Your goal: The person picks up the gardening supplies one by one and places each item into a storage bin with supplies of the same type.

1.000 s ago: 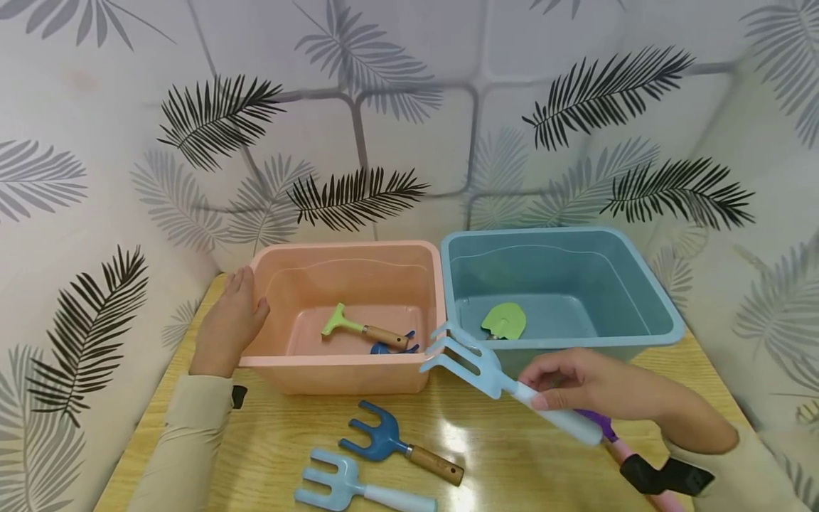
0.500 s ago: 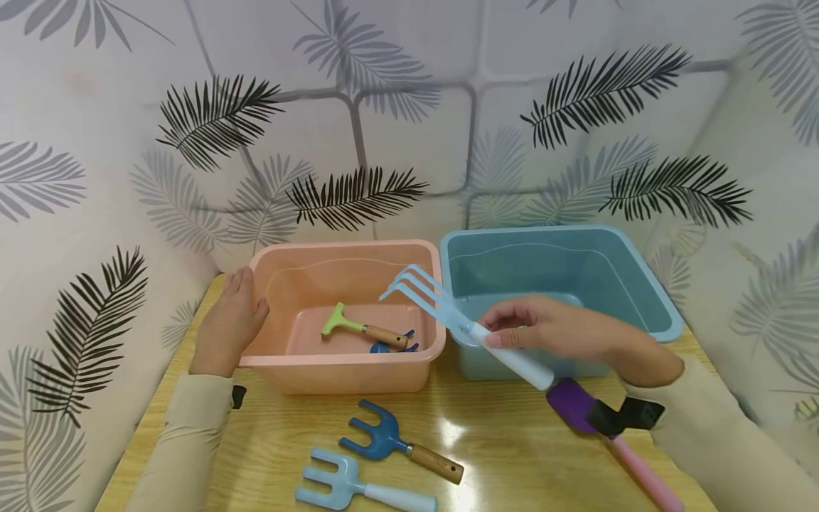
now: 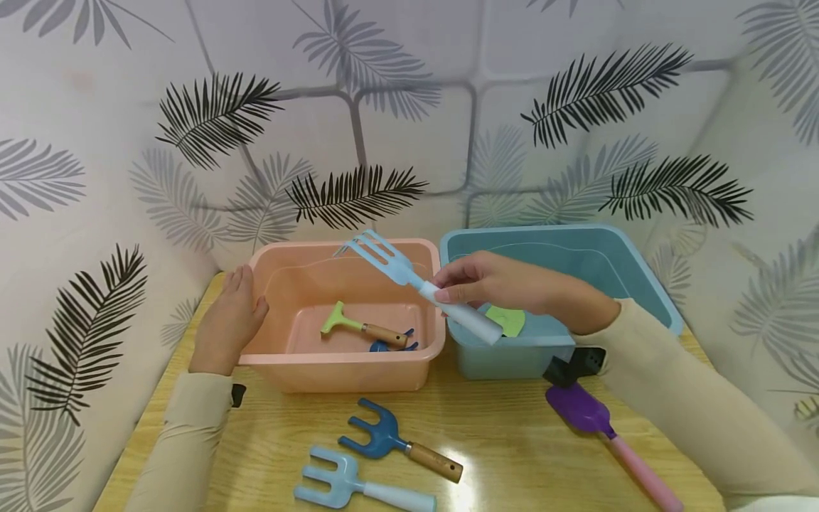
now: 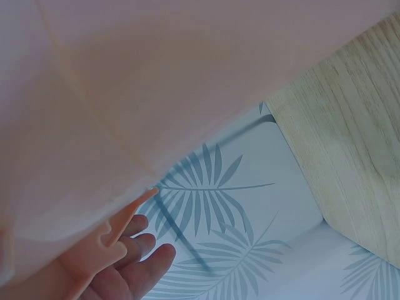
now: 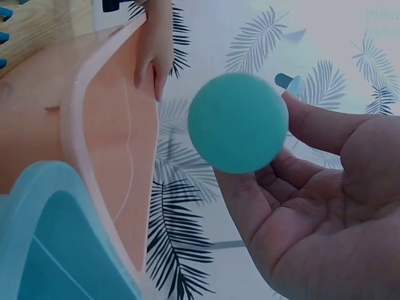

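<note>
My right hand (image 3: 480, 281) pinches the pale handle of a light blue hand rake (image 3: 390, 267) between thumb and fingers. Its bent tines point up and left over the peach bin (image 3: 345, 361). In the right wrist view the handle's round teal end (image 5: 238, 123) faces the camera. My left hand (image 3: 229, 320) rests on the bin's left rim with fingers fairly straight, and the left wrist view shows fingertips (image 4: 159, 256) beside that rim. Inside the peach bin lie a green hand tool (image 3: 345, 321) with a wooden handle and a partly hidden blue fork (image 3: 379, 347).
A blue bin (image 3: 512, 355) stands right of the peach one, with a green shovel head (image 3: 507, 320) in it. On the wooden table (image 3: 269, 441) lie a dark blue fork (image 3: 384, 435), a light blue fork (image 3: 339, 480) and a purple trowel (image 3: 585, 411) with a pink handle.
My right hand has carried the hand rake up and left, from in front of the blue bin to over the peach bin's right side. The left hand has stayed put.
</note>
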### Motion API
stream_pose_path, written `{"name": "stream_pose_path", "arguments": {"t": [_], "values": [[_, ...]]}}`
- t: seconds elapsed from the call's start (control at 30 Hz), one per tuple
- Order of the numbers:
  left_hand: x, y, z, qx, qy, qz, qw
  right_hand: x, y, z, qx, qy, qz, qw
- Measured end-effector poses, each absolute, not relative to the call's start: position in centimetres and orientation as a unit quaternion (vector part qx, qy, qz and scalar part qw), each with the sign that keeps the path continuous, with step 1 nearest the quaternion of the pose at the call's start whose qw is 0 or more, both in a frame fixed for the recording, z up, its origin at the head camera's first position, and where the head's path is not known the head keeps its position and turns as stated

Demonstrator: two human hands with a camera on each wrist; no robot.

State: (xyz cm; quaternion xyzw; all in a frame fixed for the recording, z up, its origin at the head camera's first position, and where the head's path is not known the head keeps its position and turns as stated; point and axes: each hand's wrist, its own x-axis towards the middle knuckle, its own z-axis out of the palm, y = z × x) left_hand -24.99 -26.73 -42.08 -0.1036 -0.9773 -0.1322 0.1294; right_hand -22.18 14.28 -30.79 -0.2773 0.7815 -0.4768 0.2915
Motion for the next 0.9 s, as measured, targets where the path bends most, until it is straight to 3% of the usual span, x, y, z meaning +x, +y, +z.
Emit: {"name": "stream_pose_path", "arguments": {"t": [0.5,0.9], "values": [[-24.7,-26.9,-41.9,-0.089,-0.980,-0.139,0.110,-26.5,9.6,-31.0,-0.235,0.812,-0.444,0.296],[-25.1,-26.9,-42.1,-0.098,-0.978,-0.138,0.126,-29.1,6.0,-32.3,-0.227,0.797,-0.452,0.329]]}}
